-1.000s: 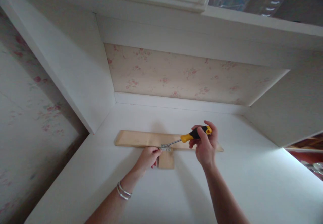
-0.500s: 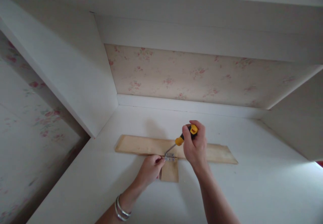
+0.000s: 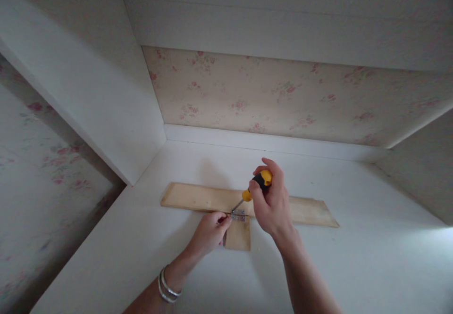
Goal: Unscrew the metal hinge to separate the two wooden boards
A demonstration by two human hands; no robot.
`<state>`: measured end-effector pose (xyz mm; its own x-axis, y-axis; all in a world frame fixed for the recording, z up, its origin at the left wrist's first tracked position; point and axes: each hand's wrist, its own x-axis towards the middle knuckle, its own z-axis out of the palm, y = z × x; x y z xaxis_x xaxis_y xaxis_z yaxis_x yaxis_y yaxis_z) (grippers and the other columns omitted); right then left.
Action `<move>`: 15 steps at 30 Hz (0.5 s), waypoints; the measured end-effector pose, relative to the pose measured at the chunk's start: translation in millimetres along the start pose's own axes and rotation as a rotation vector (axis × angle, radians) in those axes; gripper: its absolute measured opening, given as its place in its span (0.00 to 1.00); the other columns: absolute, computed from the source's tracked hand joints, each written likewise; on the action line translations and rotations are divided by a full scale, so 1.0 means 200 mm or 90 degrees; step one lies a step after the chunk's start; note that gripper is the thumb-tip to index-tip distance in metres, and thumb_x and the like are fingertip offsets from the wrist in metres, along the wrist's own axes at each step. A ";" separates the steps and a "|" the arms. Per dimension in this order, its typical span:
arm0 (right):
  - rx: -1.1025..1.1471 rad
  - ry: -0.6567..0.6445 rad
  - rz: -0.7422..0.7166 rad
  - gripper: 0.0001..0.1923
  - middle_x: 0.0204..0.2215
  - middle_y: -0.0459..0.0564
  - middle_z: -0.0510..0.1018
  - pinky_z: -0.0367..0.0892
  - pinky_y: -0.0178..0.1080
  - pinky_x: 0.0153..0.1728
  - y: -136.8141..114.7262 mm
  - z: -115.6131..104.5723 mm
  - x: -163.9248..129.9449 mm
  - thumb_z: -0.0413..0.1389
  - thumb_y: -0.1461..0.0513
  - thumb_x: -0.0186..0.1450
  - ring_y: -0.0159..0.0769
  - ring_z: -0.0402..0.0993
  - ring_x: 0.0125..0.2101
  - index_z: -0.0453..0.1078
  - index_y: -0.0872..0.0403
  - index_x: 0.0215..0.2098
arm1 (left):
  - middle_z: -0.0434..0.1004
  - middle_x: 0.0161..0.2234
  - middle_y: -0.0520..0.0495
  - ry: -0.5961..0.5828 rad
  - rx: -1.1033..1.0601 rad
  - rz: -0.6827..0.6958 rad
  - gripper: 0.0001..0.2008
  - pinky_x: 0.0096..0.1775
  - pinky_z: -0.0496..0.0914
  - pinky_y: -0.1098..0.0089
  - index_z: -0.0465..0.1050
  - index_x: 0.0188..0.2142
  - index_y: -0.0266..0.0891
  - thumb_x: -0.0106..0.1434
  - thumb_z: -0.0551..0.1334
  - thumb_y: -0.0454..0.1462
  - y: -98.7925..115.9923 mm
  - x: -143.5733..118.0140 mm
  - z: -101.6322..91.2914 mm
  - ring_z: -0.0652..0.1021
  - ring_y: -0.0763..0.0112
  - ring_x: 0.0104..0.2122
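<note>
Two hands at a T of pale wood on a white surface (image 3: 357,262). The long board (image 3: 201,197) runs across the view from side to side; the short board (image 3: 239,235) meets its near edge at roughly a right angle, forming the stem. A small metal hinge (image 3: 238,215) lies over the junction, its length parallel to the long board, one leaf toward each piece. The right hand (image 3: 274,205) is closed around the yellow-and-black handle of a screwdriver (image 3: 262,180), which slants down and to the left; the shaft ends at the far left corner of the hinge (whether the tip is seated in a screw head is too small to tell). The governing relation is thus oblique: from the right hand's grip, the hinge lies below and to the left, and the tool's long axis leans rather than standing upright over it. The left hand (image 3: 208,231) is the nearer of the two, its thumb and fingers drawn together just at the hinge's left end, beside the short board; what, if anything, they pinch cannot be made out. Two silver bangles (image 3: 165,289) circle the left wrist. Floral wallpaper (image 3: 244,83) shows behind.
</note>
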<state>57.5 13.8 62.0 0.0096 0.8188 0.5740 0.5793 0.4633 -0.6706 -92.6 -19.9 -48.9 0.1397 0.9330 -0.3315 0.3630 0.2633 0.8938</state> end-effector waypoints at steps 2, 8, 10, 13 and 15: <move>-0.015 -0.002 -0.033 0.25 0.41 0.50 0.71 0.65 0.39 0.35 -0.02 0.01 -0.01 0.49 0.64 0.62 0.34 0.69 0.33 0.52 0.52 0.58 | 0.62 0.15 0.57 0.005 0.002 0.007 0.16 0.18 0.56 0.75 0.68 0.28 0.37 0.61 0.54 0.47 0.00 0.00 0.00 0.63 0.78 0.13; -0.108 0.030 -0.058 0.20 0.38 0.50 0.72 0.64 0.37 0.29 -0.03 0.07 -0.02 0.54 0.56 0.63 0.36 0.71 0.34 0.56 0.51 0.51 | 0.60 0.13 0.57 0.008 0.006 0.004 0.16 0.18 0.55 0.75 0.69 0.29 0.37 0.61 0.53 0.47 0.00 -0.01 0.00 0.62 0.78 0.12; -0.113 0.019 -0.053 0.20 0.39 0.49 0.73 0.64 0.37 0.28 -0.02 0.08 -0.02 0.53 0.56 0.63 0.36 0.72 0.34 0.55 0.50 0.52 | 0.60 0.12 0.57 0.011 0.008 0.001 0.16 0.18 0.54 0.75 0.69 0.28 0.37 0.61 0.53 0.47 0.01 -0.01 0.00 0.62 0.78 0.12; -0.097 -0.012 -0.044 0.19 0.40 0.49 0.72 0.64 0.37 0.29 -0.03 0.06 -0.02 0.50 0.59 0.65 0.35 0.71 0.32 0.52 0.50 0.53 | 0.60 0.12 0.57 0.017 0.010 0.000 0.17 0.18 0.54 0.75 0.69 0.27 0.36 0.61 0.53 0.46 0.02 -0.02 0.00 0.62 0.78 0.12; -0.082 -0.036 -0.037 0.18 0.40 0.49 0.72 0.64 0.37 0.29 -0.04 0.05 -0.01 0.49 0.61 0.64 0.34 0.70 0.30 0.52 0.50 0.52 | 0.60 0.13 0.57 0.017 0.003 0.001 0.16 0.17 0.54 0.76 0.70 0.28 0.36 0.61 0.53 0.46 0.02 -0.02 0.00 0.62 0.78 0.12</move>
<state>45.0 10.9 62.1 -0.0714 0.8112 0.5804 0.6779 0.4663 -0.5683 -91.3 -22.3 -43.9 0.1157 0.9399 -0.3214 0.3677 0.2600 0.8928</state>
